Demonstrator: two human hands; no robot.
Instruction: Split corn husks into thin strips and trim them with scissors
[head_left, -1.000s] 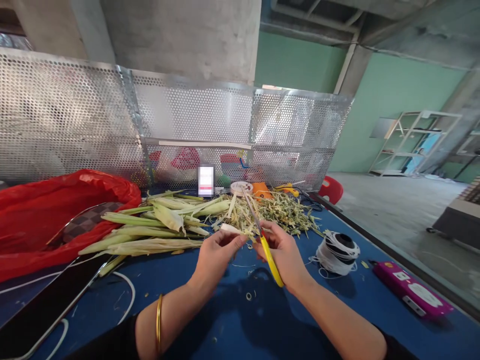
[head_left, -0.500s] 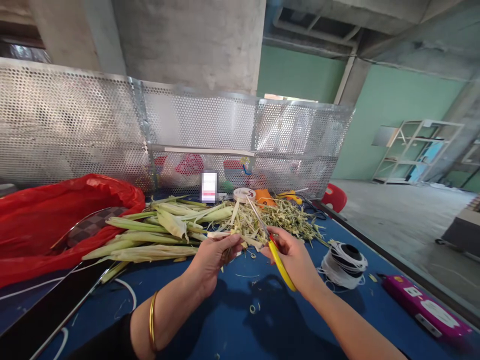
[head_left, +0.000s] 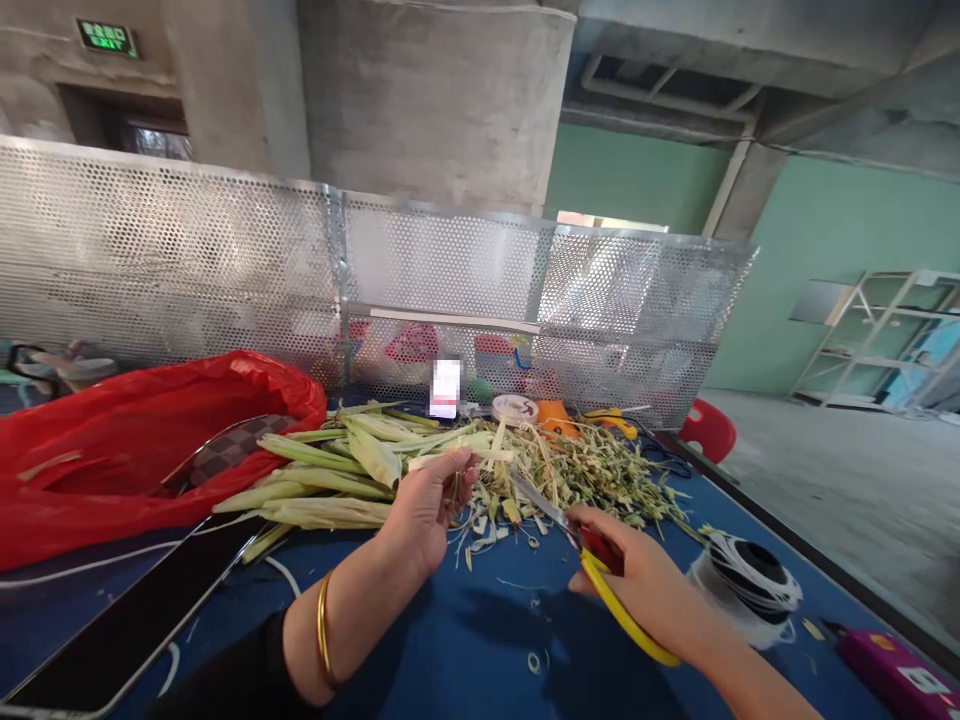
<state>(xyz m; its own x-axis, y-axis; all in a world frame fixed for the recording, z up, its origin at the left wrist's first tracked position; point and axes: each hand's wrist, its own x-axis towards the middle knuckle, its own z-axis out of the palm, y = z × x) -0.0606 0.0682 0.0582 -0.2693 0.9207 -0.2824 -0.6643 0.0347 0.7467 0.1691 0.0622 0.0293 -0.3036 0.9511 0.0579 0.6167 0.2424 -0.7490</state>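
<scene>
My left hand [head_left: 427, 510], with a gold bangle at the wrist, pinches a pale strip of corn husk [head_left: 491, 455] between thumb and fingers. In my right hand [head_left: 645, 575] is a pair of scissors [head_left: 621, 612] with yellow and red handles. Their blades point up and left, and the tips lie just below the free end of the strip. Behind my left hand are long green corn husks [head_left: 322, 485] in a pile. Beyond the scissors lies a heap of small dried husk cuttings [head_left: 592, 465].
A red plastic bag [head_left: 247, 385] and a black flat panel [head_left: 135, 620] lie at the left. White string on a black spool [head_left: 754, 580] and a purple box [head_left: 900, 665] are at the right. Behind stand a tape roll [head_left: 514, 408], a lit phone [head_left: 445, 390] and a perforated metal screen [head_left: 442, 260].
My right hand has moved right and nearer to me with the scissors, away from my left hand. The blades have tilted lower. My view has turned slightly left.
</scene>
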